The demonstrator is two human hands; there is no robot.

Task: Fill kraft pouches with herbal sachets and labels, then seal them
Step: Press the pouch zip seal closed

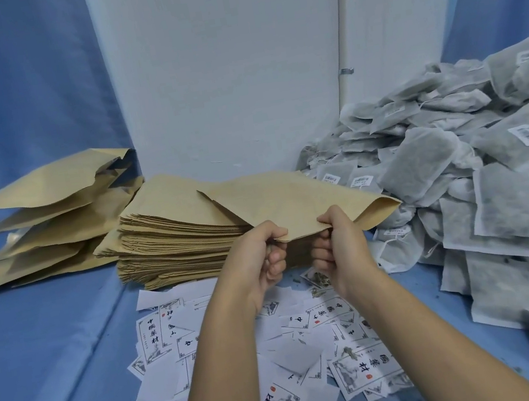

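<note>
A flat kraft pouch is held up at the centre, above the table. My left hand and my right hand both pinch its near edge, thumbs on top and fingers curled under. Just behind it stands a tall stack of empty kraft pouches. A big heap of grey herbal sachets fills the right side. Printed paper labels lie scattered on the blue cloth beneath my forearms.
Several bulging kraft pouches lie piled at the left. A white board stands upright at the back. Blue cloth covers the table and hangs behind. Small herb crumbs dot the cloth near the sachets.
</note>
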